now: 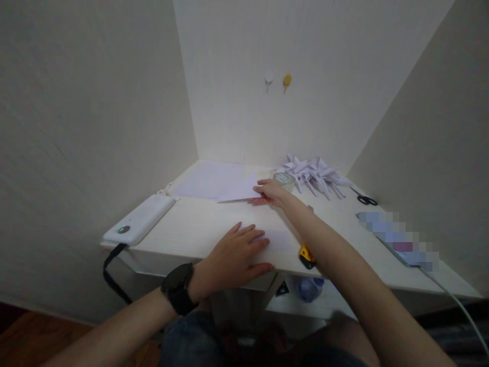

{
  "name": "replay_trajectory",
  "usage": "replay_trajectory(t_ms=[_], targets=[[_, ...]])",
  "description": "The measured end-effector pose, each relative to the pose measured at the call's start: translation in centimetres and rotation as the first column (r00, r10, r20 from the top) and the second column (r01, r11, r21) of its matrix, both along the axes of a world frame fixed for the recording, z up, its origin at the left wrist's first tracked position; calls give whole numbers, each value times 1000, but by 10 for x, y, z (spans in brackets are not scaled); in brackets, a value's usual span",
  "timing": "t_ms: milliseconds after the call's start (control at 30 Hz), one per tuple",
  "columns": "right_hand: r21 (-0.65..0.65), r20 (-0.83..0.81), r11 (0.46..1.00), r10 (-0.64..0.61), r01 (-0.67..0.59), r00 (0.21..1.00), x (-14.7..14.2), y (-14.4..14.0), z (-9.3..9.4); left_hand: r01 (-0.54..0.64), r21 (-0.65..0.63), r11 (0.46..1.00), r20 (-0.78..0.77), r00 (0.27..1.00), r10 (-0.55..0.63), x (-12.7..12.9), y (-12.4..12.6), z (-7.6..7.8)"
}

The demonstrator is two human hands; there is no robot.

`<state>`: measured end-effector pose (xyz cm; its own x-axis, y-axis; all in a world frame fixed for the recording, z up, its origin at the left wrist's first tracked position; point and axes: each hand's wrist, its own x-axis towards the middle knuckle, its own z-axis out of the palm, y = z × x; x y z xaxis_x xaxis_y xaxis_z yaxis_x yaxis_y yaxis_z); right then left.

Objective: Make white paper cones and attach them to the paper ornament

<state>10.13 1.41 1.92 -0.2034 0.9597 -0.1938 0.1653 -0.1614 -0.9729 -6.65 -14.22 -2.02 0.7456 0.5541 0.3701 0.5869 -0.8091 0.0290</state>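
My right hand point(269, 192) reaches across to the back of the white table and pinches the near right edge of a white sheet of paper point(239, 192), which is slightly raised. More flat white paper point(208, 178) lies under and behind that sheet. At the table's front, my left hand point(239, 253), with a black watch point(179, 288) on the wrist, lies flat with fingers apart. Its fingertips rest on a small piece of white paper point(278, 241). A clear roll of tape point(283, 179) sits just beyond my right hand, and folded paper pinwheels point(317, 173) are heaped beside it.
A white power bank point(139, 219) with a black strap lies at the left edge. Beneath my right forearm shows a yellow-and-black tool point(306, 256). Black-handled scissors point(367, 200) and a blurred-out device point(399, 242) with a cable are on the right. Walls enclose the table.
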Motion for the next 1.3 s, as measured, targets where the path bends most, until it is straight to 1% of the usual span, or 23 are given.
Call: replay_trajectory(t_ms=[67, 133, 200, 267, 300, 333, 367, 400, 433, 467, 500, 567, 633, 767, 833, 867, 933, 967, 1033, 1167, 1233, 1300], targets=[[-13, 80, 1000, 10, -9, 997, -12, 5, -2, -1, 4, 1000, 33, 999, 1, -1, 0, -7], [-5, 163, 1000, -9, 10, 987, -14, 6, -1, 10, 31, 999, 55, 998, -11, -1, -1, -13], [28, 259, 998, -53, 47, 964, -6, 0, 2, 35, 73, 997, 62, 997, -40, -2, -1, -17], [118, 379, 989, -122, 83, 917, 10, -17, 6, 67, 123, 990, 61, 995, -75, -4, -1, -20], [192, 451, 978, -166, 86, 877, 20, -29, 8, 80, 147, 986, 62, 994, -90, -4, -1, -22], [362, 627, 932, -250, 9, 738, 30, -44, 8, 92, 171, 981, 64, 992, -105, -5, -1, -22], [480, 742, 874, -354, -82, 569, 39, -61, 8, 102, 190, 976, 66, 991, -117, -5, 0, -23], [506, 810, 847, -403, -161, 427, 48, -79, 7, 111, 200, 973, 67, 990, -127, -5, 0, -24], [499, 844, 844, -423, -195, 329, 56, -96, 5, 118, 206, 971, 73, 988, -135, -5, 0, -24], [480, 865, 852, -421, -209, 272, 63, -113, 2, 123, 205, 971, 85, 986, -143, -5, 0, -24], [461, 879, 858, -408, -224, 246, 69, -127, -2, 126, 195, 973, 100, 984, -147, -4, 0, -24], [412, 905, 883, -365, -227, 220, 78, -150, -8, 118, 163, 980, 138, 980, -141, -3, -1, -25], [389, 915, 895, -346, -218, 208, 87, -164, -12, 97, 128, 987, 174, 978, -119, -1, -2, -26], [353, 932, 910, -322, -216, 169, 108, -175, -13, 47, 69, 997, 226, 972, -61, 3, -6, -28], [324, 942, 920, -291, -222, 167, 123, -177, -13, 21, 48, 999, 209, 977, -30, 6, -8, -25], [321, 941, 918, -282, -232, 185, 131, -178, -13, 11, 37, 999, 183, 983, -18, 7, -8, -22], [322, 934, 899, -249, -297, 258, 148, -178, -15, 6, 9, 1000, 117, 993, -7, 8, -7, -16], [321, 927, 896, -230, -308, 295, 156, -178, -17, 11, -7, 1000, 91, 996, -10, 9, -6, -13], [324, 914, 900, -218, -292, 341, 170, -175, -22, 39, -28, 999, 58, 998, -38, 12, -2, -8], [344, 900, 913, -254, -220, 354, 193, -168, -32, 97, -34, 995, 30, 995, -96, 21, 11, -4], [351, 896, 914, -263, -204, 359, 198, -166, -34, 94, -47, 994, 57, 994, -91, 25, 19, -2], [363, 891, 907, -271, -215, 364, 198, -167, -33, 77, -55, 995, 100, 992, -72, 24, 26, -1]])
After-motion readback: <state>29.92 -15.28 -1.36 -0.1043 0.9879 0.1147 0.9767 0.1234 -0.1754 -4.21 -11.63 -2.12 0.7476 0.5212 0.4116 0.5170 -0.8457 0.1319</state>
